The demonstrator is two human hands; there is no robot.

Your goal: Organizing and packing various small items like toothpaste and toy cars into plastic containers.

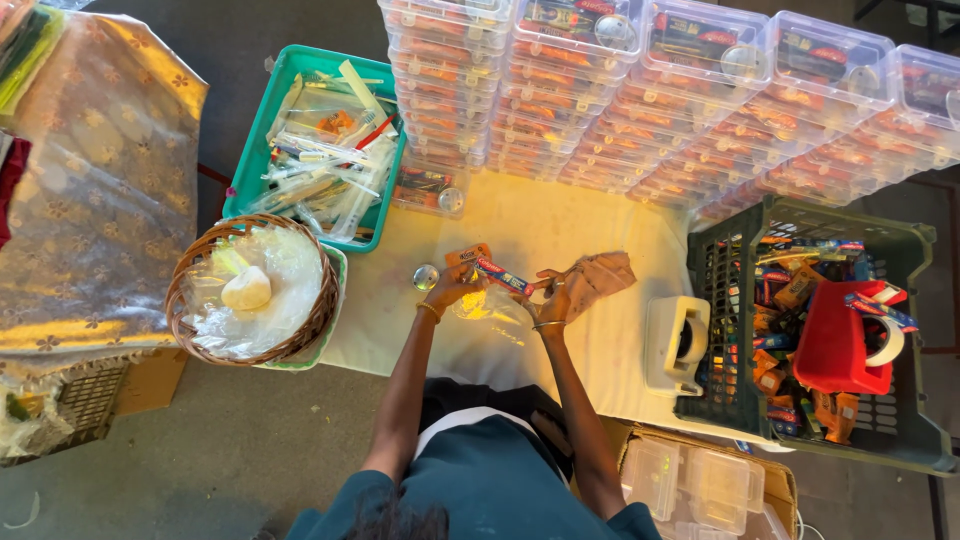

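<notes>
- Here the toothpaste box [503, 275] lies slantwise between both hands, above the desk's [560, 225] near edge.
- Left hand [452, 290] clamps its upper-left end; right hand [556, 298], clamped on a cloth [598, 275], pinches the other.

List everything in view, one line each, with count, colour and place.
clear lidded boxes: many, stacked, far edge
teal tray: one, wrapped toothbrushes inside, far left
wicker basket: one, brown, plastic-lined, left
crate: one, dark green, small packets, right
red tub: one, in crate
tape dispenser: one, white, beside crate
small tube: one, red and blue, held between both hands
left hand: on tube
right hand: on tube, also holding cloth
</notes>
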